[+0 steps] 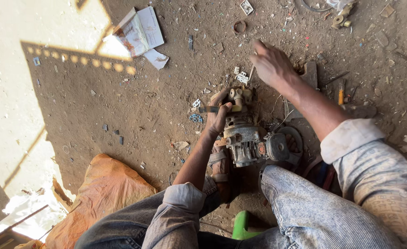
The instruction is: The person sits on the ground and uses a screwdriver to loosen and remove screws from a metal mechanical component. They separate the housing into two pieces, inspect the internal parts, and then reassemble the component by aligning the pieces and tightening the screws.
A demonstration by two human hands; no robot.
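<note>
Pump work on a dirt floor.

The pump [245,138], a grimy metal unit with a brass fitting [239,96] at its far end, sits on the ground [157,101] between the person's feet and knees. The left hand [218,115] is closed around the top beside the fitting, holding a dark tool [208,109]. The right hand [270,64] hovers raised beyond it, fingers loosely curled, apparently empty, though I cannot tell for sure. Propped only by feet, the pump could roll; the tool might slip toward the fingers.
</note>
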